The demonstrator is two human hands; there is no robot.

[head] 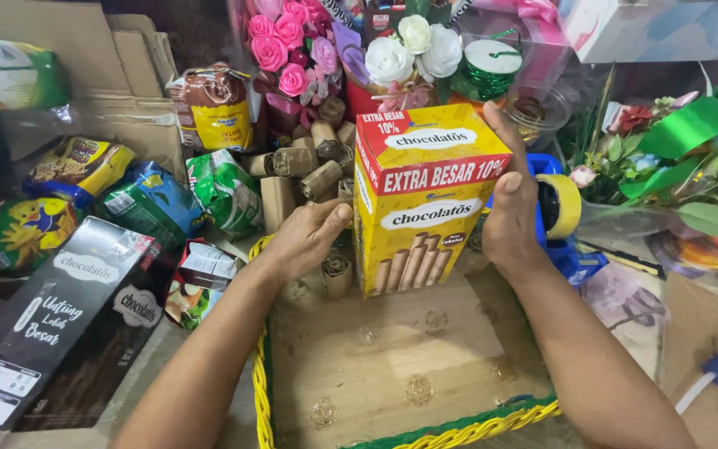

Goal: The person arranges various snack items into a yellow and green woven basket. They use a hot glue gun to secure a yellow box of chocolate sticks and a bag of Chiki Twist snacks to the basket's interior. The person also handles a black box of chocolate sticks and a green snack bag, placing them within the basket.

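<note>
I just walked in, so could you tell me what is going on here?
A person holds a yellow snack box upright between both hands, the left hand on one side and the right hand on the other, over a basket with a yellow woven rim. Snack bags, a black box, paper rolls and artificial flowers lie around it.

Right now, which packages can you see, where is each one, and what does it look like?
Yellow box: centre, upright over the basket, red top band, held between left hand and right hand.
Black box: lower left, flat, long.
Green pouch: left of centre.
Blue pouch: beside it.
Brown-yellow bag: upper left, upright.
</note>
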